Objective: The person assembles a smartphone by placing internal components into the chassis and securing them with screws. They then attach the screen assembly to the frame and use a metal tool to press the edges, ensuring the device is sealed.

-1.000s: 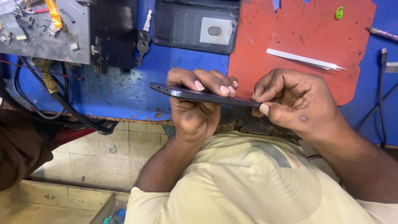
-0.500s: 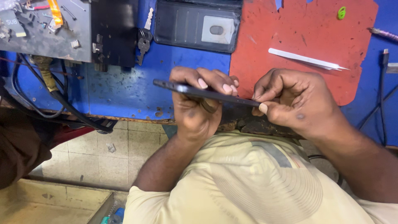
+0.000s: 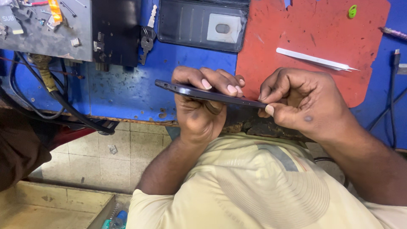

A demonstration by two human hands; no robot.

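A thin dark phone (image 3: 169,87) is held edge-on above the front edge of a blue workbench (image 3: 123,89). My left hand (image 3: 199,110) wraps around its middle, fingers curled over the top edge. My right hand (image 3: 305,101) pinches the phone's right end, thumbnail pressed against the edge seam. The phone's screen side is hidden from the camera.
A red mat (image 3: 313,29) lies on the bench with white tweezers (image 3: 316,59) and a small green pick (image 3: 352,11). A black wallet case (image 3: 203,23), keys (image 3: 146,40), a grey circuit plate (image 3: 46,29) and black cables (image 3: 63,106) sit left. Tiled floor (image 3: 106,157) below.
Both hands and the phone have shifted slightly up and right in view; the grip is the same.
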